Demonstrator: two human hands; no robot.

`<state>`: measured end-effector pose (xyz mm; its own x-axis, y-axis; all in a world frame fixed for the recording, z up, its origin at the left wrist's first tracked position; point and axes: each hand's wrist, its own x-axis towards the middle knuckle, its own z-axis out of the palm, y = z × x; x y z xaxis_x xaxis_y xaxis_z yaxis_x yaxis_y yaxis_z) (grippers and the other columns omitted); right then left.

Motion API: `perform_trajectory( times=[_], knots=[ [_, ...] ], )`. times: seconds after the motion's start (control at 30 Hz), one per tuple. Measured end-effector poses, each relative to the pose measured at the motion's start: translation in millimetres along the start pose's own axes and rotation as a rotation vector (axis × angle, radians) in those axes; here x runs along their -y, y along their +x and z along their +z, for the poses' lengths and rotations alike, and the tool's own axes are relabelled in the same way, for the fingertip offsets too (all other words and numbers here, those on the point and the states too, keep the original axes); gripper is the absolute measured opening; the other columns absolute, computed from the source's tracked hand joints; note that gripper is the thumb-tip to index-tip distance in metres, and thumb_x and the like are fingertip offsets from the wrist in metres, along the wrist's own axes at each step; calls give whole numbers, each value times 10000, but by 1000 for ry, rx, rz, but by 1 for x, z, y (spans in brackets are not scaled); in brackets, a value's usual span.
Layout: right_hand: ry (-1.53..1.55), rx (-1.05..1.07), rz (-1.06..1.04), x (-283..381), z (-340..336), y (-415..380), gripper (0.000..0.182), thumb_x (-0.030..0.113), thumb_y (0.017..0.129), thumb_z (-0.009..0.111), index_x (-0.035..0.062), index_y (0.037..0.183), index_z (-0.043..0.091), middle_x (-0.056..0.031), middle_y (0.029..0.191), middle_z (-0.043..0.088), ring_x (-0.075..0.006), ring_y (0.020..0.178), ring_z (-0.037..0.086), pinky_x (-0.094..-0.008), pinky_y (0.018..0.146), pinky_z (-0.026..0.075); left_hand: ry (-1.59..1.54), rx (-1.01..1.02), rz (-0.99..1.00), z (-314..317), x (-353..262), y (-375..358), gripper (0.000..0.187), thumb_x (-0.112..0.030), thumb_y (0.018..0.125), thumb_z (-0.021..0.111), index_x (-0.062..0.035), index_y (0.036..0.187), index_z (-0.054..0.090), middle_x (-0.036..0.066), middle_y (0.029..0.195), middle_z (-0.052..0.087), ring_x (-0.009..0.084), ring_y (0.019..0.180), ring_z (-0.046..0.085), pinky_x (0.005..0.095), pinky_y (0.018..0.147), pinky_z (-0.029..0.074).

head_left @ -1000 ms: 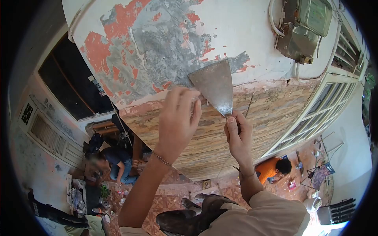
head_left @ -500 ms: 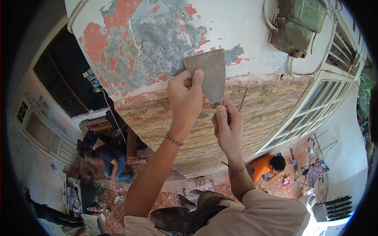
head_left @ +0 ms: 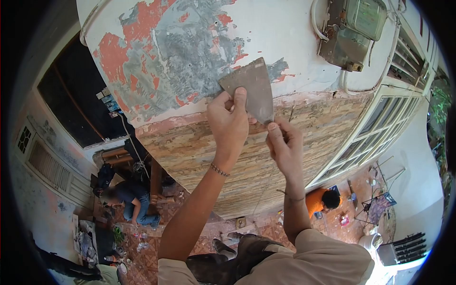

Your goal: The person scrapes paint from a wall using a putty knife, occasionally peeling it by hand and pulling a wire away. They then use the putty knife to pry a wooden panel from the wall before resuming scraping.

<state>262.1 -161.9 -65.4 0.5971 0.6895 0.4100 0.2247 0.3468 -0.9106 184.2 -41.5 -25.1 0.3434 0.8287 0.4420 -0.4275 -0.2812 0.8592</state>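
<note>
Centrally, the left hand (head_left: pixel 229 124) pinched the scraper (head_left: pixel 251 88) blade between thumb and fingers; the right hand (head_left: pixel 286 145) pinched its narrow lower end. Beyond, the patchy wall (head_left: pixel 190 52) occupied upper center, the meter (head_left: pixel 363 21) upper right.

Daylit, edges fisheye-curved, corners black.

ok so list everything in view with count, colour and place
scraper: one, grey, upper centre
wall: one, white, grey, red, top
cladding: one, brown, centre
meter box: one, greenish, upper right
paned window: one, cream, right
shutter: one, whitish, left
dark opening: one, black, upper left
co-worker: one, orange top, lower right
other co-worker: one, dark top, lower left
floor: one, reddish, bottom
clutter: many small bits, mixed, floor
left hand: one, bare, on blade
right hand: one, bare, at narrow end
</note>
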Motion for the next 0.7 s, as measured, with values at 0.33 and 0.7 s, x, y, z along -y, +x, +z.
perform_trajectory(
  times=[0.33,0.7],
  knots=[
    [172,-42,-42,-5,41,-10,270,232,1107,524,19,988,639,74,610,416,-14,538,367,-229,476,244,222,-17,121,-18,-7,11,339,-254,1054,638,52,926,709,25,671,648,63,499,567,232,448,475],
    [-207,68,-189,36,33,-34,358,144,966,712,30,1274,569,-110,820,655,-158,661,584,-331,616,460,85,-74,161,-41,-53,-30,363,-194,1030,677,-25,743,532,26,651,613,71,514,608,222,419,462]
  ],
)
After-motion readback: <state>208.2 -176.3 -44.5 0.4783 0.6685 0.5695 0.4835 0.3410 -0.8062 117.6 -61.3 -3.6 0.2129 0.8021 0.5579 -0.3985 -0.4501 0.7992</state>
